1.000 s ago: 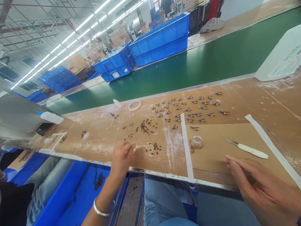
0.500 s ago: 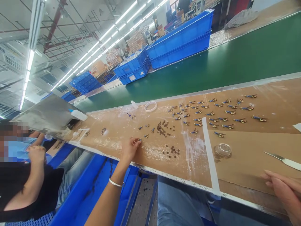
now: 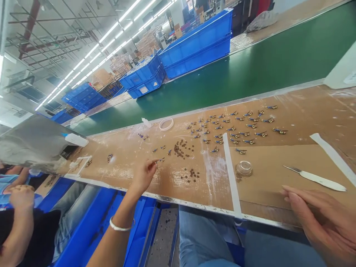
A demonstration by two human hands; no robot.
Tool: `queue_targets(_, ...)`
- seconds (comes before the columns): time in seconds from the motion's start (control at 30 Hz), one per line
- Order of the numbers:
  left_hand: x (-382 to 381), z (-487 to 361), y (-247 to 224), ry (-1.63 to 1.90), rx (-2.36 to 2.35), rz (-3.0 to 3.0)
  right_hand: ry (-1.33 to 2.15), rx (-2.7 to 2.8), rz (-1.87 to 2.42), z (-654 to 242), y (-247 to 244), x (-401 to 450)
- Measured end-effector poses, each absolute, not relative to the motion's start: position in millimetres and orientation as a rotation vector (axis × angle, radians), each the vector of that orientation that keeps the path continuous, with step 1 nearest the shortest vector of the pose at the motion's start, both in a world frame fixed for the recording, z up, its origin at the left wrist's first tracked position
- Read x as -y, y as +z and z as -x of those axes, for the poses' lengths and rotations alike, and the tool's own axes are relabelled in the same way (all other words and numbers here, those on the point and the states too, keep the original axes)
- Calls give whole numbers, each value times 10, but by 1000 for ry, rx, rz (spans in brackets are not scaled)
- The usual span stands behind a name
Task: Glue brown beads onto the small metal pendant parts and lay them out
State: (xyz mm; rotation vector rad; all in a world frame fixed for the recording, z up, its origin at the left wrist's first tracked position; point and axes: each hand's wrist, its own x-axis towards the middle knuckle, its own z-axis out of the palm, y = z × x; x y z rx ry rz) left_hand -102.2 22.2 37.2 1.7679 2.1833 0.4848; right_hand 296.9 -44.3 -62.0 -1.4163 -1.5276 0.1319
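Left hand (image 3: pixel 144 174): fingers pinched on a small blue and gold part (image 3: pixel 160 160) on the brown table (image 3: pixel 278 174).
Right hand (image 3: pixel 319 218): open, flat on the table's near edge.
Knife (image 3: pixel 315 178): just past the right hand.
Brown beads (image 3: pixel 183 148): beside the part.

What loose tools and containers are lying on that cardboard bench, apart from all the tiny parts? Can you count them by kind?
White-handled knife: 1
Small clear dish: 1
Tape ring: 1
White squeeze bottles: 2
Total: 5
The left hand pinches one tiny part; the right hand rests near the knife.
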Motion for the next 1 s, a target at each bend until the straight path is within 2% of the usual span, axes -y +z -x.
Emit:
queue_targets(0.07,-134,757,422,801,-1936,-1470,57,1609,1349,-2980,-570,420)
queue_targets(0.13,-65,438,429,968,-1682,-1189,-54,1661,1312,-2984,-506,390)
queue_targets(0.4,-174,-515,288,1062,-1336,-870,-81,1596,1224,-2952,-382,323)
queue_targets(0.73,-369,-856,230,985,-1499,-1130,-13,1520,1145,-2951,-410,297)
queue_targets(1.0,-460,-951,272,872,-1587,-1690,31,1497,1156,-2949,-416,292)
